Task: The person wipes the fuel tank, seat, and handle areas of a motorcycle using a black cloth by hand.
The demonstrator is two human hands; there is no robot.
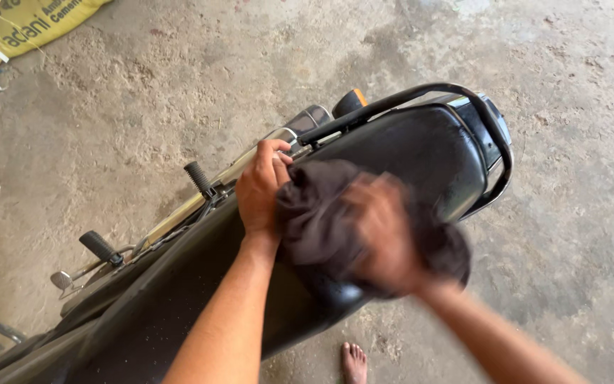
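Nearest the camera, two bare forearms reach up from six o'clock over a black motorcycle seat (pixel 421 153), which runs from eight o'clock to two o'clock and is cut off at the lower left edge, its middle hidden under a dark cloth (pixel 318 220). The left hand (pixel 261 188), wrist straight, is closed on the cloth's ten o'clock edge; the right hand (pixel 381 235) is a blur pressed on top, so its grip cannot be told. A bare foot (pixel 354 363) shows, half cut off, at six o'clock.
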